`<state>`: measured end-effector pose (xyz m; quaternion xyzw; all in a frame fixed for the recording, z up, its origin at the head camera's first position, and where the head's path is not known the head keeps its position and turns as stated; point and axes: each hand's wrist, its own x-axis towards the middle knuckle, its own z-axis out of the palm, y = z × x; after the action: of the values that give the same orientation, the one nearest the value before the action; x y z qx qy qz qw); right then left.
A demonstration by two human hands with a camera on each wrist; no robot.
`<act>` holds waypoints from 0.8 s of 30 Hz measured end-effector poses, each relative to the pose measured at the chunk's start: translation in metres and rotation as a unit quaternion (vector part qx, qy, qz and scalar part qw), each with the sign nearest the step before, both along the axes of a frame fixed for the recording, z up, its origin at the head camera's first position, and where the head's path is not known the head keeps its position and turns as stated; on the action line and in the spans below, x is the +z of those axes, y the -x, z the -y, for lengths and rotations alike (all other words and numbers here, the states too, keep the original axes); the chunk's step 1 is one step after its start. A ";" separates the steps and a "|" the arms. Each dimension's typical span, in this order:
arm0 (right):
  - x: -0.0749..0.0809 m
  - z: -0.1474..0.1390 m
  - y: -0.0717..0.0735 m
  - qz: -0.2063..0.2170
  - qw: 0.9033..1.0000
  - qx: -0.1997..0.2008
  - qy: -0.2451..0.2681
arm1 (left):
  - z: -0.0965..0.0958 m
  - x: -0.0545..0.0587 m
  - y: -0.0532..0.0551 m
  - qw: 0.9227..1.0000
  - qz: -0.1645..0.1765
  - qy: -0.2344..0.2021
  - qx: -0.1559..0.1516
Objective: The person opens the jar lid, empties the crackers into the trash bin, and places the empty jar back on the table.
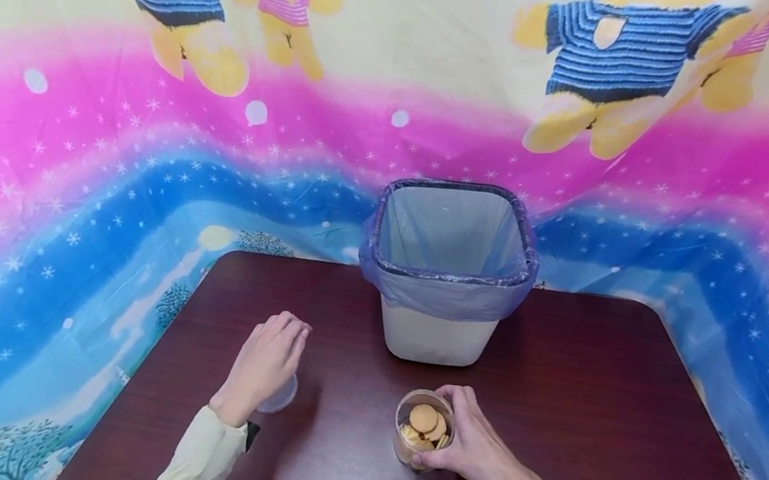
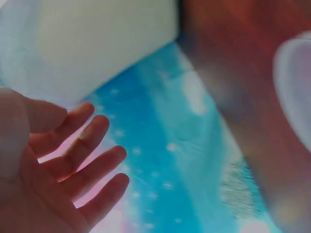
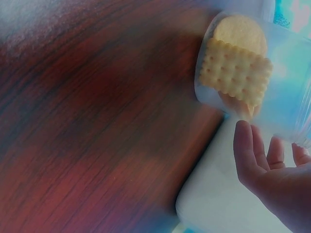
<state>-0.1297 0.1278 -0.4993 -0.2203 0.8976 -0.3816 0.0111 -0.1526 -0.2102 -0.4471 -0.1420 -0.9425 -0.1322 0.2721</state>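
My right hand (image 1: 474,449) grips a clear plastic jar (image 1: 401,451) from its right side, thumb near the front and fingers round the back. Round biscuits (image 1: 423,418) and other pieces lie inside the open-topped jar. Through its wall, the right wrist view shows a square scalloped biscuit (image 3: 235,72) against a round one. My left hand (image 1: 269,359) is over the table at the left, fingers loosely bent and holding nothing. Partly hidden beneath its wrist is a clear round lid (image 1: 281,398), whose pale rim also shows at the right of the left wrist view.
Behind the jar stands a white bin (image 1: 436,336) lined with a bluish plastic bag (image 1: 446,297). The dark red-brown table (image 1: 585,380) has rounded back corners. A printed cloth (image 1: 368,141) with bears and snowflakes hangs around its back and sides.
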 end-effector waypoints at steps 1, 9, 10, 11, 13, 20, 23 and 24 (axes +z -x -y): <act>0.000 0.000 0.000 0.001 1.000 0.000 0.000 | -0.003 0.005 0.000 1.000 -0.005 -0.004 -0.002; 0.000 0.000 0.000 0.006 1.000 -0.001 0.001 | -0.024 0.041 0.005 0.999 -0.028 -0.020 -0.022; 0.000 0.000 0.000 0.006 1.000 0.000 0.001 | -0.027 0.046 0.007 0.999 -0.030 -0.025 -0.025; 0.000 0.000 0.000 0.004 1.000 0.000 0.002 | -0.029 0.050 0.009 0.999 -0.032 -0.031 -0.029; 0.000 0.000 0.000 0.001 1.000 0.000 0.001 | -0.034 0.059 0.013 0.998 -0.038 -0.042 -0.035; -0.003 -0.001 -0.001 -0.008 1.000 -0.005 -0.004 | -0.050 0.086 0.028 0.996 -0.031 -0.067 -0.046; -0.005 0.000 -0.001 -0.004 1.000 -0.009 0.001 | -0.059 0.094 0.035 0.996 -0.015 -0.070 -0.050; -0.006 0.000 -0.002 -0.003 1.000 -0.010 0.004 | -0.062 0.097 0.037 0.996 -0.010 -0.070 -0.051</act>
<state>-0.1280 0.1275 -0.5051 -0.2125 0.8981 -0.3850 0.0041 -0.1901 -0.1481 -0.3505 -0.1720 -0.9198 -0.2103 0.2832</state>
